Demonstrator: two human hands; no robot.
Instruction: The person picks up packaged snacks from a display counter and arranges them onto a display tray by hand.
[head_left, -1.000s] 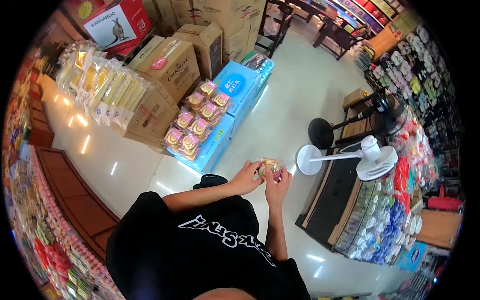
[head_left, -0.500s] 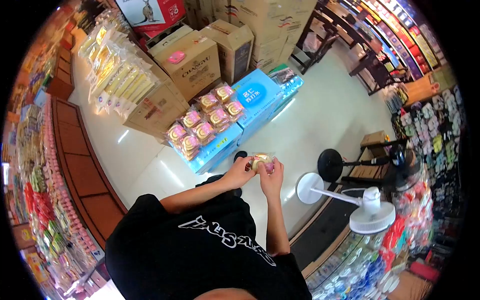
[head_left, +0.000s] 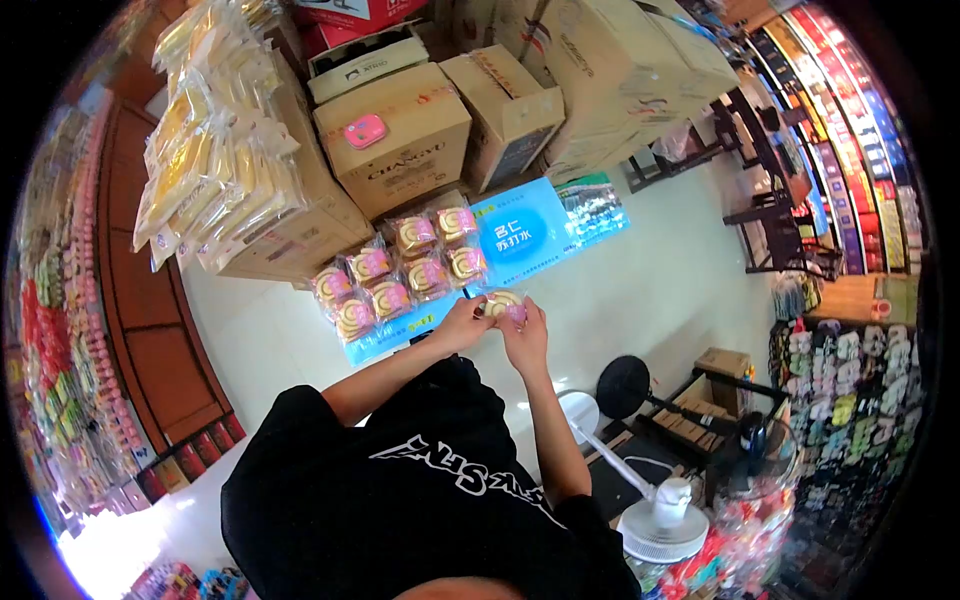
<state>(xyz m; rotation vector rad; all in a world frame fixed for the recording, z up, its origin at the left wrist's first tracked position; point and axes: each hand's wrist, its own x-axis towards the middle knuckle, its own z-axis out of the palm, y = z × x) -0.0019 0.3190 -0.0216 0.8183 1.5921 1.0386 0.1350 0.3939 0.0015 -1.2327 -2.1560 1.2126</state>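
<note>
Between my hands is a wrapped swirl roll cake [head_left: 503,304] in clear film with a pink label. My left hand [head_left: 464,324] pinches its left side, and my right hand [head_left: 525,338] grips its right side. Just beyond them, several similar wrapped roll cakes [head_left: 426,277] lie in rows on light blue cartons [head_left: 522,236]. The held cake is just in front of the cartons' near edge, apart from the rows. My fingers partly cover its wrapper.
Behind the cakes stand brown cardboard boxes [head_left: 393,140], one with a pink case [head_left: 366,130] on top. Bagged yellow packets [head_left: 215,150] are heaped at left. A white fan [head_left: 664,520] stands at lower right, near a black round fan [head_left: 622,386]. Stocked shelves line both sides.
My view has shifted toward the cartons, which now look larger and closer. Both hands keep hold of the roll cake, now nearer the carton edge.
</note>
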